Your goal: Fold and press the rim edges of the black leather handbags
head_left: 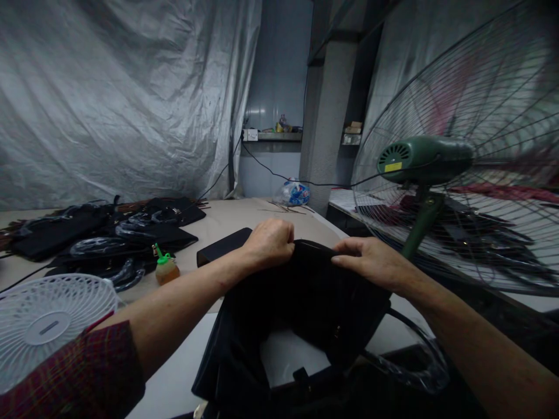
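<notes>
A black bag (301,308) stands in front of me on the pale worktable (244,215), its lower part draped toward me. My left hand (269,242) is closed in a fist round the bag's top edge on the left. On the right side of that edge my right hand (371,260) pinches the material, fingers pressed together. A plastic-wrapped handle (419,355) loops out at the bag's lower right. A flat black piece (222,245) lies just behind my left hand.
A large green standing fan (419,166) with a wire cage is close on the right. At the lower left sits a small white fan (48,320). Black bags and wrapped handles (109,238) are piled at the left, beside a small bottle with a green cap (166,267). Silver sheeting covers the walls.
</notes>
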A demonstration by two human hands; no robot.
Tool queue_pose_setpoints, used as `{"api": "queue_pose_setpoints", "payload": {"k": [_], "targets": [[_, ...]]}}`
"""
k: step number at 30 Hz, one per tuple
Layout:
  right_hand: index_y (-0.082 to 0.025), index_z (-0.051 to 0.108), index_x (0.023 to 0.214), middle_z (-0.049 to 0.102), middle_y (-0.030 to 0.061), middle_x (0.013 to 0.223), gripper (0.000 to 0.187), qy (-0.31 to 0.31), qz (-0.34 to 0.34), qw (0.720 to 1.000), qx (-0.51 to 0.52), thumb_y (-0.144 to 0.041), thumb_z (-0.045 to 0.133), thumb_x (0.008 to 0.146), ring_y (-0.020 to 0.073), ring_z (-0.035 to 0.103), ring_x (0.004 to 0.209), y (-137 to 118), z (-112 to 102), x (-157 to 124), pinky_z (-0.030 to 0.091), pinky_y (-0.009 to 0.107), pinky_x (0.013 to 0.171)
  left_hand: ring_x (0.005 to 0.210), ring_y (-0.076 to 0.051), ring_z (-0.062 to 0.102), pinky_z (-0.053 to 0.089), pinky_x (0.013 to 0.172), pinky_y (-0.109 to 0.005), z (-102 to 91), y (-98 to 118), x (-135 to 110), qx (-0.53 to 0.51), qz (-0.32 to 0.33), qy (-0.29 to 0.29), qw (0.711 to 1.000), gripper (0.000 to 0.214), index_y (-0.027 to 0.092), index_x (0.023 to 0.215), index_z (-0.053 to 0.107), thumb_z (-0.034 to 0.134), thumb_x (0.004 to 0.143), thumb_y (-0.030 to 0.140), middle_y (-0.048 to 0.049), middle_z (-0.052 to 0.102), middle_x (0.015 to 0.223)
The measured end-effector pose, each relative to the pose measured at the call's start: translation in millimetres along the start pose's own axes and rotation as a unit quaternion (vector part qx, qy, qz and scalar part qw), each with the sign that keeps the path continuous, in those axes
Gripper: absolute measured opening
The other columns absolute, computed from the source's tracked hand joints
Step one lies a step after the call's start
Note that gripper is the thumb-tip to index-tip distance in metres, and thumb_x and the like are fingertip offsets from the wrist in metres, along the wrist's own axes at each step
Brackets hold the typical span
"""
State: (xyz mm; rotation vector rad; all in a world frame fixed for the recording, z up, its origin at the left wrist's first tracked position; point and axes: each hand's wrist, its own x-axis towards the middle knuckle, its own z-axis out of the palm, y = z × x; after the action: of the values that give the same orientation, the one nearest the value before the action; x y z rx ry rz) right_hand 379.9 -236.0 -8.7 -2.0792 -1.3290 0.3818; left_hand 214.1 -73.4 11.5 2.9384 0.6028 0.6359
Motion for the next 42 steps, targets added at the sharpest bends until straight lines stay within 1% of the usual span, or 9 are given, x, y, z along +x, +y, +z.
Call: {"api": "queue_pose_setpoints", "payload": {"k": [8, 11, 16, 20, 24, 29, 32, 38, 42], "targets": [[-0.023, 0.068, 0.072, 0.065, -0.0008, 0.065, 0.016, 0.056, -0.042, 0.974, -0.217, -0.032, 0.056, 0.079, 0.0156, 0.059, 0.066, -12.7, -3.2, 3.1, 0.036, 0.025, 0.057, 0.066, -0.018, 0.061, 0.047, 0.063, -0.027, -0.4, 2.3, 0.0, 0.005, 0.009, -0.005, 1.000, 0.015, 0.019, 0.074, 0.071, 0.056, 0.072, 0.023, -0.0049, 0.067, 0.069], [-0.023, 0.068, 0.074, 0.066, 0.0013, 0.071, 0.016, 0.059, -0.056, 0.963, -0.258, -0.032, 0.056, 0.080, 0.0170, 0.060, 0.070, -19.0, -2.3, 9.8, 0.036, 0.026, 0.059, 0.067, -0.018, 0.061, 0.047, 0.065, -0.027, -0.5, 1.0, -0.3, 0.013, 0.004, -0.004, 1.000, 0.016, 0.019, 0.074, 0.071, 0.055, 0.072, 0.022, -0.0055, 0.067, 0.070], [-0.024, 0.069, 0.102, 0.070, 0.0020, 0.090, 0.027, 0.014, -0.102, 0.977, -0.187, -0.037, 0.058, 0.080, 0.0183, 0.062, 0.083, -28.7, 5.4, 25.2, 0.042, 0.026, 0.068, 0.069, -0.019, 0.062, 0.047, 0.064, -0.028, -0.2, -1.2, -0.5, 0.004, 0.002, 0.006, 1.000, 0.014, 0.020, 0.075, 0.070, 0.057, 0.072, 0.025, -0.0045, 0.068, 0.072], [-0.023, 0.070, 0.089, 0.069, -0.0003, 0.081, 0.019, -0.005, -0.101, 0.980, -0.171, -0.033, 0.056, 0.081, 0.0174, 0.062, 0.079, -38.2, 11.2, 33.1, 0.042, 0.026, 0.067, 0.069, -0.019, 0.061, 0.045, 0.062, -0.028, -0.3, -2.0, -1.0, -0.001, 0.002, 0.005, 1.000, 0.014, 0.020, 0.074, 0.069, 0.056, 0.071, 0.024, -0.0043, 0.068, 0.071], [-0.021, 0.068, 0.081, 0.069, 0.0008, 0.078, 0.011, 0.000, -0.044, 0.986, -0.158, -0.028, 0.061, 0.076, 0.0185, 0.062, 0.078, -40.8, 14.2, 39.3, 0.042, 0.027, 0.067, 0.066, -0.018, 0.060, 0.044, 0.060, -0.027, -0.6, -2.8, -2.0, -0.009, 0.003, 0.001, 1.000, 0.014, 0.020, 0.074, 0.069, 0.056, 0.071, 0.025, -0.0042, 0.067, 0.070], [-0.019, 0.066, 0.097, 0.071, 0.0023, 0.092, 0.026, -0.082, -0.053, 0.995, -0.009, -0.027, 0.066, 0.072, 0.0191, 0.064, 0.085, -29.8, 10.4, 38.5, 0.047, 0.027, 0.074, 0.069, -0.019, 0.060, 0.046, 0.063, -0.027, -0.6, -4.3, -3.2, -0.013, -0.005, -0.001, 1.000, 0.015, 0.020, 0.077, 0.070, 0.057, 0.072, 0.026, -0.0042, 0.067, 0.072], [-0.020, 0.066, 0.101, 0.071, 0.0021, 0.100, 0.030, -0.090, -0.067, 0.993, 0.022, -0.033, 0.066, 0.074, 0.0196, 0.064, 0.093, -22.8, 4.8, 29.3, 0.048, 0.028, 0.080, 0.071, -0.019, 0.061, 0.048, 0.066, -0.029, 1.0, -6.8, -3.7, -0.024, 0.003, 0.002, 1.000, 0.014, 0.020, 0.079, 0.069, 0.057, 0.073, 0.025, -0.0039, 0.067, 0.074], [-0.020, 0.066, 0.100, 0.071, 0.0024, 0.097, 0.028, -0.101, -0.020, 0.989, 0.107, -0.035, 0.063, 0.076, 0.0198, 0.066, 0.088, -14.0, 2.7, 12.4, 0.051, 0.028, 0.076, 0.077, -0.015, 0.062, 0.049, 0.069, -0.025, 4.2, -8.0, -2.9, -0.126, 0.079, 0.029, 0.989, 0.031, 0.019, 0.100, 0.063, 0.056, 0.071, 0.013, -0.0028, 0.067, 0.089], [-0.018, 0.066, 0.096, 0.071, 0.0023, 0.091, 0.028, -0.088, -0.026, 0.992, 0.092, -0.036, 0.064, 0.075, 0.0199, 0.065, 0.082, -9.8, 6.1, 9.8, 0.050, 0.027, 0.069, 0.080, -0.015, 0.061, 0.049, 0.072, -0.024, 3.1, -4.8, -0.5, -0.138, 0.133, 0.001, 0.982, 0.020, 0.018, 0.090, 0.066, 0.058, 0.071, 0.014, -0.0027, 0.066, 0.092]]}}
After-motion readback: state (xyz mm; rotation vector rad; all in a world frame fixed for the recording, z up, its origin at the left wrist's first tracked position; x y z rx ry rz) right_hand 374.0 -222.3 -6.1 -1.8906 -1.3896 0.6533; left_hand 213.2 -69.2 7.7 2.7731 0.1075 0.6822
